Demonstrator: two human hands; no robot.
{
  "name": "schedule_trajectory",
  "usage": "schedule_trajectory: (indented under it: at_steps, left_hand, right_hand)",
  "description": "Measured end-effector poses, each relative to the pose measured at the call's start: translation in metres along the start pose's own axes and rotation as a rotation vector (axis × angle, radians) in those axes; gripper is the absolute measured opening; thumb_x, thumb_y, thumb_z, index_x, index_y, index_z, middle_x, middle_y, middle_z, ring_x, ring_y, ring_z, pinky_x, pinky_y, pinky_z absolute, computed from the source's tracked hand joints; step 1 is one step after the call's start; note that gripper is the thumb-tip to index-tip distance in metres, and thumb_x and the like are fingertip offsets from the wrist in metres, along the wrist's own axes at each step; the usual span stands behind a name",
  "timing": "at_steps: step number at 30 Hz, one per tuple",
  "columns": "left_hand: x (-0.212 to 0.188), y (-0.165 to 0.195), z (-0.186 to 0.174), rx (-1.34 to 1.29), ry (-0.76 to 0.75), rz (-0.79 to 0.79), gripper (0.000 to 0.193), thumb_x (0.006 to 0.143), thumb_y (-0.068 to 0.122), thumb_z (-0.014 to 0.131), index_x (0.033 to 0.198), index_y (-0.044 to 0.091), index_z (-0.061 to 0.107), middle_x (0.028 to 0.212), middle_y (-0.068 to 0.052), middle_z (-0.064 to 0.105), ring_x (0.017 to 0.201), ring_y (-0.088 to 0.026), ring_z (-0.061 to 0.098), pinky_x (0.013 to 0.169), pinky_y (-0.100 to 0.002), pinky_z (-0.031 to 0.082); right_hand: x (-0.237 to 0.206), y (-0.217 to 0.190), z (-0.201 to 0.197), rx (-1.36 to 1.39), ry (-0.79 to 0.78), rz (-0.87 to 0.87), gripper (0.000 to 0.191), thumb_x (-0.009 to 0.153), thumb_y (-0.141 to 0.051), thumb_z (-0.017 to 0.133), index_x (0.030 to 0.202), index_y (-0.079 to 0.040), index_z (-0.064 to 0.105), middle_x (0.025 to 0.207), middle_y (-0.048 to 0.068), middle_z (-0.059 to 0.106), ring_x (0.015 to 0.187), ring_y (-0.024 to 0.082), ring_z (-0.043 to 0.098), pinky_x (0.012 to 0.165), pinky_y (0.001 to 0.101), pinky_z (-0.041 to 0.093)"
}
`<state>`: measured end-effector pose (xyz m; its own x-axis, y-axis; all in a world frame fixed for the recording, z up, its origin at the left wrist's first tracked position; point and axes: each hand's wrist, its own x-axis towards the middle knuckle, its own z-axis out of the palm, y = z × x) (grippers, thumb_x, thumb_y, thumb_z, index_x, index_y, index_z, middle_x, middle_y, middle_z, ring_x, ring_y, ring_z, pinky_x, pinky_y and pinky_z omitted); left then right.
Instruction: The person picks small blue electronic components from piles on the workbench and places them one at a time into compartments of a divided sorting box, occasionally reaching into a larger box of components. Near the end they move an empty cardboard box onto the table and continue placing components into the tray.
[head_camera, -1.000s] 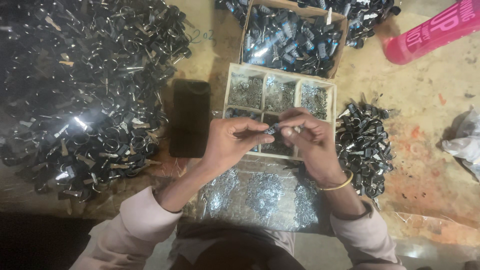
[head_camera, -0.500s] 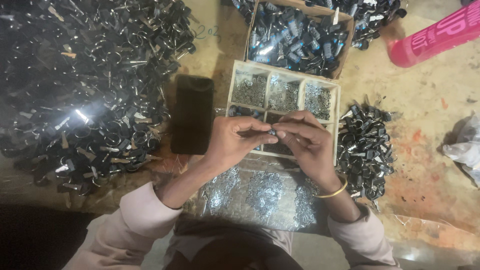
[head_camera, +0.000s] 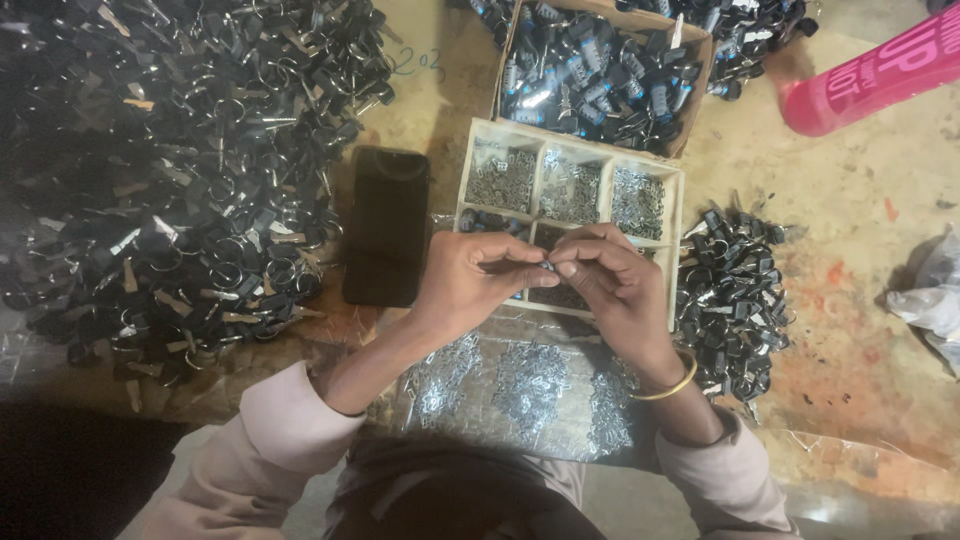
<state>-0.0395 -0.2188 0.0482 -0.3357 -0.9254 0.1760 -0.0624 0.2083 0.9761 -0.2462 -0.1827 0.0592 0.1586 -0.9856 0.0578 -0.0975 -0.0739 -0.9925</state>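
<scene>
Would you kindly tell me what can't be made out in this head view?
- The small part pinched between the left hand and right hand: too small, covered by fingertips.
- The tray, lower compartments: hidden behind both hands.
- The pink bottle: cut off by the right edge.
- The dark heap: single pieces blur together.

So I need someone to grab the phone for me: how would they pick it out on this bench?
Start at the huge heap of black keys and rings on the left, then look just right of it, beside the pale divided wooden tray. The phone lies flat there, near the left hand: the only smooth, plain black rectangle.
</scene>
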Motion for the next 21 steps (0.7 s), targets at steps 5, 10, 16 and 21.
schedule_trajectory:
  at_steps: [5, 10, 16, 21]
  left_hand:
    - [0.000, 0.000, -0.001, -0.028, -0.016, -0.006, 0.021, 0.083, 0.014, 0.086, 0.100, 0.002, 0.079, 0.096, -0.008, 0.081, 0.087, -0.011, 0.079, 0.075, -0.023, 0.064]
    - [0.001, -0.001, -0.001, -0.021, -0.026, -0.011, 0.022, 0.082, 0.012, 0.087, 0.100, 0.002, 0.079, 0.094, -0.009, 0.081, 0.085, -0.011, 0.078, 0.074, -0.023, 0.064]
    - [-0.001, -0.003, 0.000, -0.103, -0.019, -0.014, 0.018, 0.087, 0.008, 0.083, 0.104, 0.002, 0.078, 0.100, -0.009, 0.081, 0.089, -0.011, 0.079, 0.076, -0.024, 0.065]
    - [-0.001, -0.003, 0.001, -0.093, -0.017, -0.045, 0.020, 0.087, 0.006, 0.082, 0.106, 0.001, 0.079, 0.101, -0.010, 0.081, 0.085, -0.011, 0.077, 0.073, -0.024, 0.064]
  right_hand:
    - [-0.001, 0.000, 0.001, -0.038, 0.015, -0.019, 0.016, 0.098, 0.005, 0.066, 0.113, 0.002, 0.071, 0.119, 0.006, 0.062, 0.113, 0.013, 0.064, 0.096, 0.0267, 0.058]
    - [0.000, 0.000, 0.002, 0.011, 0.000, -0.004, 0.017, 0.098, 0.006, 0.065, 0.113, 0.001, 0.071, 0.120, 0.007, 0.062, 0.114, 0.014, 0.064, 0.098, 0.0264, 0.057]
    - [0.000, -0.003, -0.008, -0.322, 0.106, -0.113, 0.018, 0.094, 0.005, 0.071, 0.110, 0.000, 0.076, 0.113, 0.008, 0.071, 0.099, 0.012, 0.067, 0.083, 0.0233, 0.058]
    - [0.002, 0.003, -0.009, -0.028, 0.253, 0.032, 0.017, 0.093, 0.007, 0.073, 0.109, -0.001, 0.075, 0.104, 0.010, 0.076, 0.088, 0.014, 0.072, 0.078, 0.0253, 0.062]
